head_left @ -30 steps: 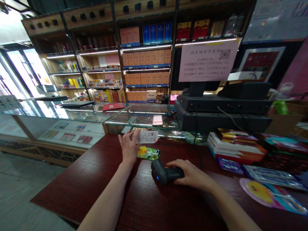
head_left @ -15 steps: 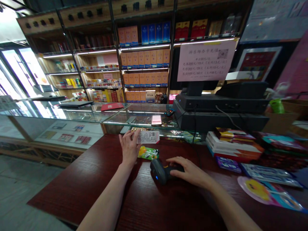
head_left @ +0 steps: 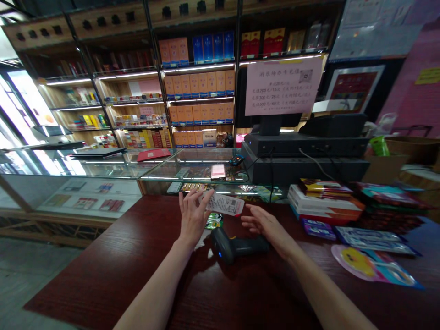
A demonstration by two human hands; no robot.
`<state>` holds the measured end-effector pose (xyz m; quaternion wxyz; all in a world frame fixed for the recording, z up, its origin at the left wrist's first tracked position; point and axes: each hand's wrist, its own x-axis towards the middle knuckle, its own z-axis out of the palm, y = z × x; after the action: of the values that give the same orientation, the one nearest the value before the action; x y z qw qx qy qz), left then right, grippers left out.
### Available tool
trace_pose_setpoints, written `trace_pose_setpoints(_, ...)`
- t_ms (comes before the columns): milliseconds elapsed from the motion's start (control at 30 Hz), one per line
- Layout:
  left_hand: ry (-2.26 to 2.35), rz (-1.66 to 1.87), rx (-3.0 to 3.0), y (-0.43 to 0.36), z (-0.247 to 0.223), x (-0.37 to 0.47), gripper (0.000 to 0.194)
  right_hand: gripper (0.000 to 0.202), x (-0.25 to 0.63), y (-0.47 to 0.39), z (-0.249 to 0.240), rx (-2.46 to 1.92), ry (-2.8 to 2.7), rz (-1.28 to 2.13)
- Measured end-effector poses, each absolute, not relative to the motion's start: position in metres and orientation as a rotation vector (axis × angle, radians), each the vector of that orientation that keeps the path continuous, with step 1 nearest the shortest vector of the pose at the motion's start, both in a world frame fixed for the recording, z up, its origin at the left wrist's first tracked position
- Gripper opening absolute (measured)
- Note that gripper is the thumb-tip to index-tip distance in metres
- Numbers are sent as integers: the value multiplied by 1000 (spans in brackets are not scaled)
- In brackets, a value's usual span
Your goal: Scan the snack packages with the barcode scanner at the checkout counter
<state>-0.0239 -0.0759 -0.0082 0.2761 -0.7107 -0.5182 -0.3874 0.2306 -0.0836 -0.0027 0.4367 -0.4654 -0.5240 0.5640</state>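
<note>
**Card pinched in the left grip, right grip spread beside it**

The dark red wooden surface (head_left: 113,256) stands in a shop, with a glass case (head_left: 192,158) beyond its far edge and lit shelves (head_left: 199,85) behind. A monitor (head_left: 268,121) bearing a paper sign (head_left: 282,87) rises at the far right.

The left grip (head_left: 207,201) pinches the left end of the printed card (head_left: 225,204), its other fingers fanned out. The right grip (head_left: 249,217) is spread and holds nothing, just off the card's right end.

The card slants over the surface near its far edge, between both grips. It partly covers a green packet (head_left: 215,221). Nearer lies the scanner (head_left: 235,247), its handle pointing right; boxes (head_left: 325,208) sit toward the far right corner.
</note>
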Motion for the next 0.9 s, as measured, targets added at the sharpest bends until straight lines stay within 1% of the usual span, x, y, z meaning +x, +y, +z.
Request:
trace_pose_setpoints(200, -1250, -1069, -1927, -77, -8, -18, 53, 53, 229, -87, 2, -1156, -1256, 1487)
trace_pose_setpoints(433, -1187, -1090, -1929, -76, -11, -16, 51, 49, 229, -92, 7, -1105, -1260, 1526)
trace_pose_setpoints(600, -1213, -1045, -1930, -74, -12, -16, 55, 43, 230, -93, 8, -1079, -1213, 1584)
trace_pose_setpoints(767, -1181, -1052, -1991, -74, -11, -17, 55, 38, 229, -92, 11, -1096, -1129, 1539)
trace_pose_setpoints(900, -1189, -1138, -2146, -75, -10, -17, 61, 42, 229, -88, 9, -1137, -1116, 1414)
